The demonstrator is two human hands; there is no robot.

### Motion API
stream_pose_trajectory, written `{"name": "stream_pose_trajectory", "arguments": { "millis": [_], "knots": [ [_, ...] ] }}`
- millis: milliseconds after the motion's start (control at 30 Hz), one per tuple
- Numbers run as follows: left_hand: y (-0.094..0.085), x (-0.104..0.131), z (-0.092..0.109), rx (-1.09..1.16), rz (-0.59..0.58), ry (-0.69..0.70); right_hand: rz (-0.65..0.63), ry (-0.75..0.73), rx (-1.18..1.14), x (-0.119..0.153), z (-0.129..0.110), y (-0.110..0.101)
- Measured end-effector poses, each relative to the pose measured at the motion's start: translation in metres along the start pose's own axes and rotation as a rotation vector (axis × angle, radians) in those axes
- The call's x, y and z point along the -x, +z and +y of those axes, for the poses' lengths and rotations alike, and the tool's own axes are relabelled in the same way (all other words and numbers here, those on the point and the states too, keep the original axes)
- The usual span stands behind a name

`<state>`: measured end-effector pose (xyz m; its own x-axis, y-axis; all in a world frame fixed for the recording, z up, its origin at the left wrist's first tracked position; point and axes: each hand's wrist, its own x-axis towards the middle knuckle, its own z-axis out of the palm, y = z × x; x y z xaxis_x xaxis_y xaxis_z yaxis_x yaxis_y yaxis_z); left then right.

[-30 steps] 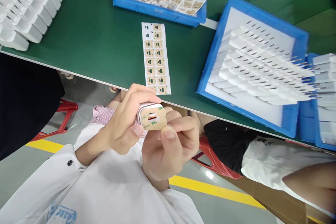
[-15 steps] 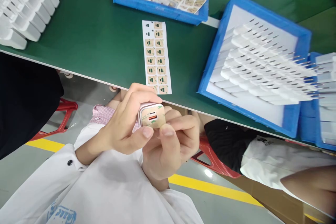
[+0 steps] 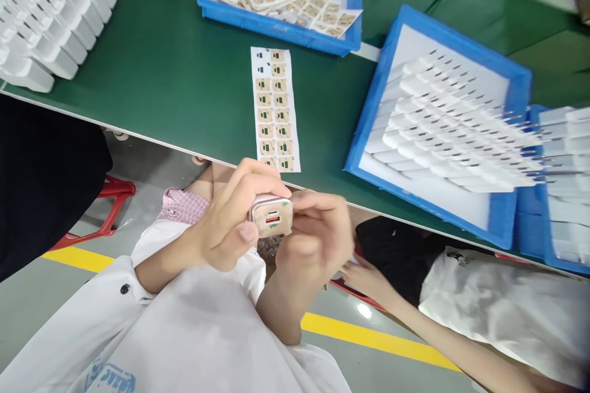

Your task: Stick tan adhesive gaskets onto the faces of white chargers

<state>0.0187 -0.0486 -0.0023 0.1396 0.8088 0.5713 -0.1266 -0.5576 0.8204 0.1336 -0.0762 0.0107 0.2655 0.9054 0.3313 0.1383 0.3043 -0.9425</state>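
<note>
My left hand (image 3: 230, 221) is closed round a white charger (image 3: 271, 199), its fingers over the top and the thumb at the lower left. The charger's port end faces me, with a narrow port and an orange-red USB port. A tan adhesive sticker (image 3: 279, 227) with green print lies on that face, its cut-out around the ports. My right hand (image 3: 318, 236) is curled and partly blurred at the charger's right side. Its fingertips are at the charger's edge, the thumb stands lower and apart, and whatever it pinches is hidden.
On the green table (image 3: 184, 80) lies a sticker sheet (image 3: 297, 135) with two bare spots at its top left. Behind it stands a blue tray of sheets (image 3: 276, 34). White parts with metal pins (image 3: 452, 129) fill a blue tray (image 3: 415, 212); more white parts (image 3: 59, 18) stand left. A co-worker's arm (image 3: 391, 304) is at right.
My right thumb has come off the sticker's lower right corner, and the right hand has shifted to the charger's right side. A co-worker's forearm has come into view at right.
</note>
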Motion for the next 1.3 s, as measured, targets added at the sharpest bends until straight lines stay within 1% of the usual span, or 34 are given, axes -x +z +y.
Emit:
{"name": "stream_pose_trajectory", "arguments": {
  "millis": [100,200,267,300,400,467,567,633,700,833,1000,1067,1200,1300],
  "knots": [
    [-0.001,0.003,-0.003,0.074,-0.021,-0.051,-0.165,0.053,0.072,0.003,-0.004,0.0],
    [-0.004,0.007,-0.008,0.043,-0.017,-0.065,-0.29,0.054,0.12,-0.001,-0.005,-0.002],
    [-0.005,0.008,-0.012,0.009,-0.017,-0.087,-0.339,0.086,0.134,-0.006,-0.003,-0.005],
    [-0.004,0.009,-0.015,-0.001,-0.019,-0.1,-0.346,0.113,0.138,-0.008,-0.001,-0.006],
    [-0.002,0.009,-0.024,-0.026,-0.024,-0.13,-0.315,0.173,0.143,-0.015,0.004,-0.006],
    [-0.001,0.008,-0.028,-0.047,-0.033,-0.135,-0.307,0.183,0.192,-0.018,0.006,-0.004],
    [-0.002,0.008,-0.032,-0.046,-0.034,-0.11,-0.337,0.174,0.256,-0.022,0.006,-0.002],
    [-0.004,0.008,-0.034,-0.029,-0.024,-0.091,-0.365,0.165,0.241,-0.023,0.007,-0.001],
    [-0.005,0.008,-0.036,-0.024,-0.022,-0.104,-0.374,0.189,0.223,-0.023,0.012,-0.002],
    [-0.004,0.007,-0.038,-0.045,-0.036,-0.148,-0.331,0.277,0.166,-0.024,0.019,-0.001],
    [0.001,0.007,-0.04,-0.176,-0.009,-0.059,-0.296,0.246,0.251,-0.028,0.014,0.003],
    [0.001,0.008,-0.04,-0.192,0.001,-0.039,-0.316,0.258,0.21,-0.028,0.014,0.002],
    [-0.001,0.01,-0.041,-0.124,-0.025,-0.066,-0.365,0.332,0.101,-0.028,0.022,-0.004],
    [-0.003,0.011,-0.042,-0.017,-0.04,-0.125,-0.358,0.379,0.038,-0.03,0.025,-0.005]
  ]
}}
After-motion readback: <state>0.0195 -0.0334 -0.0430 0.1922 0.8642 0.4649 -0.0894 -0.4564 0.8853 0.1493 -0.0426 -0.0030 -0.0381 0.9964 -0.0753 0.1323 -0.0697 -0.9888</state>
